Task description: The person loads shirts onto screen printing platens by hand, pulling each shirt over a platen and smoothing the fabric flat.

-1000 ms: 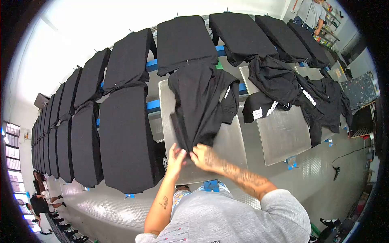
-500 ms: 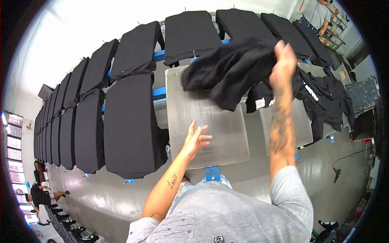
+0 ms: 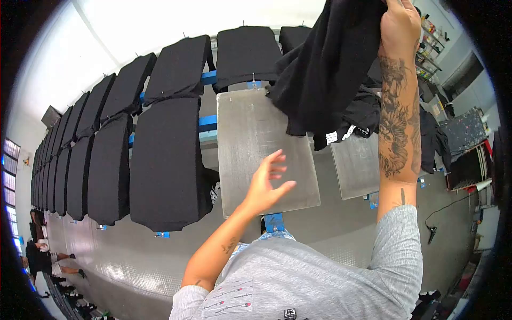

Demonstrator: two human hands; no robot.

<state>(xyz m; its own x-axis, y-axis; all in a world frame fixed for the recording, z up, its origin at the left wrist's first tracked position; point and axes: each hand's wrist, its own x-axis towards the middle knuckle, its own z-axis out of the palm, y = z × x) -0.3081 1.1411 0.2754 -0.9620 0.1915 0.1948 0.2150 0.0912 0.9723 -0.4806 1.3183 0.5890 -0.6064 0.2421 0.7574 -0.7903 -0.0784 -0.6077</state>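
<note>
High at the upper right, my right hand (image 3: 401,26) is closed on a black shirt (image 3: 336,69). The shirt hangs bunched from the fist, and its lower end droops over the far right part of a bare grey printing board (image 3: 256,125). Above the near half of that board is my left hand (image 3: 268,184), its fingers spread and nothing in it. Behind the hanging cloth lie more black garments with white lettering (image 3: 332,137), partly hidden.
Boards covered in black cloth (image 3: 165,160) stand in two rows to the left and along the back. Another bare grey board (image 3: 354,168) is on the right. A blue bracket (image 3: 274,223) supports the near board. A person (image 3: 40,258) is at the far left.
My right hand has lifted the shirt up and to the right, so it now hangs lower from the fist. My left hand has moved slightly right over the board, still open.
</note>
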